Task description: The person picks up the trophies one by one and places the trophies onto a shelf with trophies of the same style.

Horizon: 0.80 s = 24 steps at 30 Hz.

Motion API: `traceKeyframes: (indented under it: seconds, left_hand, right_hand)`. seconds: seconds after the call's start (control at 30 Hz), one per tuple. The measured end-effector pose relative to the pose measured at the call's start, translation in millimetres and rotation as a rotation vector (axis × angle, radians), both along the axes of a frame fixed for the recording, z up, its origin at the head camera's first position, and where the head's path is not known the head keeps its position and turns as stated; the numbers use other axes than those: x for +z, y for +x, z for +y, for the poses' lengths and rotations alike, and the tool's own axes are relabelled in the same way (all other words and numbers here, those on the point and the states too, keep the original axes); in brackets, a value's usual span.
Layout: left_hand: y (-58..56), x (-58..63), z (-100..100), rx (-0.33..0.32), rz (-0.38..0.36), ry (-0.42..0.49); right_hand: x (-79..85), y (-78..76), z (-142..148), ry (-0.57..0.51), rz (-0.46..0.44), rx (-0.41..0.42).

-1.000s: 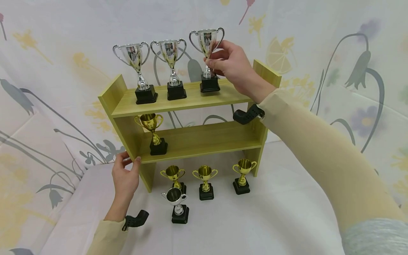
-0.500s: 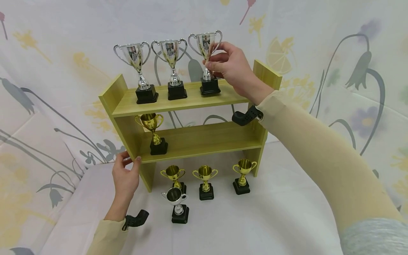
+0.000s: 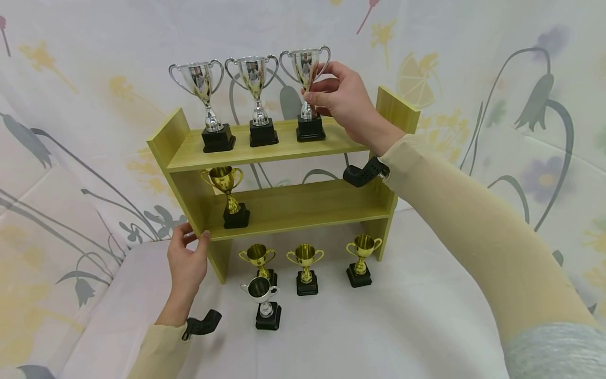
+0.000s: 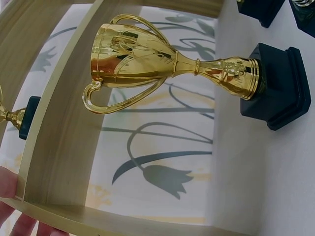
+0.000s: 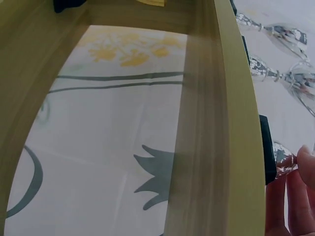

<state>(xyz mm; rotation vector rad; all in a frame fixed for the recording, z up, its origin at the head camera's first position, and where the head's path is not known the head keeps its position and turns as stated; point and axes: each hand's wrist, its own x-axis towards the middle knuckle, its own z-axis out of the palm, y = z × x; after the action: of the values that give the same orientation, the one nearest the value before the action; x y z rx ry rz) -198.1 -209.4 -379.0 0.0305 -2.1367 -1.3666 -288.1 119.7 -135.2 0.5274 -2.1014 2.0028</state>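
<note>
My right hand (image 3: 344, 100) pinches the stem of a silver trophy cup (image 3: 305, 66) whose black base is on the top board of a wooden shelf (image 3: 303, 202). Two more silver trophies (image 3: 252, 73) stand to its left on that board. In the right wrist view, fingers (image 5: 306, 164) meet the stem just above the base. My left hand (image 3: 188, 260) grips the lower left side of the shelf, thumb at the middle board's front edge. Just inside that side, a gold trophy (image 3: 224, 181) stands on the middle board. The left wrist view shows a gold trophy (image 4: 133, 54) near the camera.
Under and before the shelf, several gold trophies (image 3: 305, 255) stand on the white cloth (image 3: 402, 326). A small silver trophy (image 3: 260, 289) stands in front of the leftmost one. A flower-patterned sheet (image 3: 473, 79) hangs behind the shelf.
Over the last second the right hand's trophy has moved slightly down and left onto the top board. The left hand stays at the shelf's side.
</note>
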Motion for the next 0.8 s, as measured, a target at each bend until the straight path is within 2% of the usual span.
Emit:
traceKeyframes:
  seconds: [0.4, 0.8]
  left_hand:
    - [-0.9, -1.9, -0.8, 0.006, 0.001, 0.001]
    - [-0.4, -1.1, -0.4, 0.005, 0.004, 0.002]
  right_hand:
    - [-1.6, 1.2, -2.0, 0.005, -0.003, -0.022]
    - [-4.4, 1.5, -3.5, -0.045, 0.019, -0.008]
